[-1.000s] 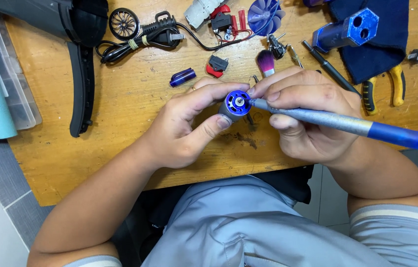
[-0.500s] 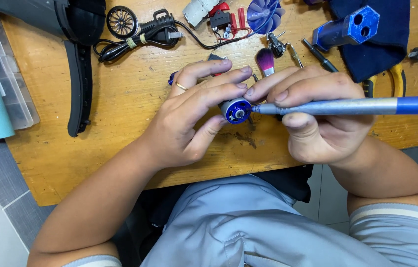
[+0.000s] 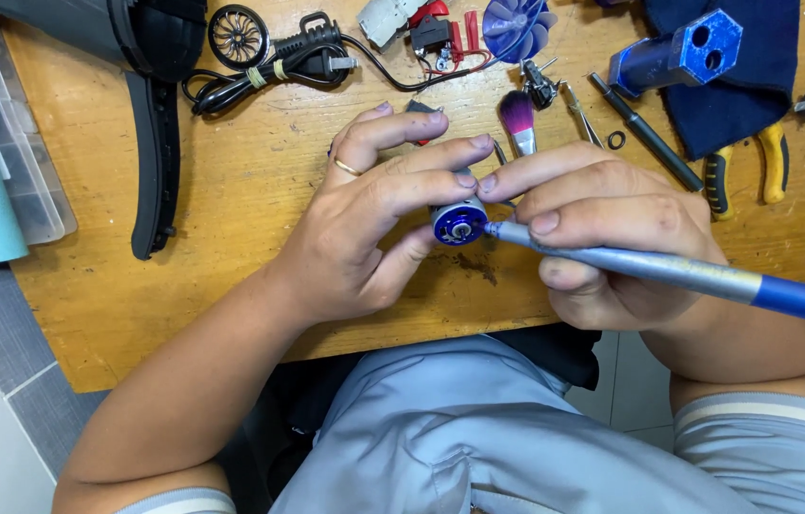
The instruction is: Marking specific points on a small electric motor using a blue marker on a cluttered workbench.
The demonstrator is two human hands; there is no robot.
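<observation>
Clenched left hand (image 3: 374, 224) grips the small blue motor (image 3: 459, 224) above the wooden surface (image 3: 231, 190) near its front edge; right hand (image 3: 612, 228) grasps the blue screwdriver (image 3: 669, 276), tip touching it. Bare wood lies left.

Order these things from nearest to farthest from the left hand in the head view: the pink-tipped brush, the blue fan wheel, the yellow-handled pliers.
1. The pink-tipped brush, just beyond the fingertips of the left hand, toward the middle of the wooden table.
2. The blue fan wheel, farther back, at the table's far edge.
3. The yellow-handled pliers, far off on the right side, past the right hand.
</observation>
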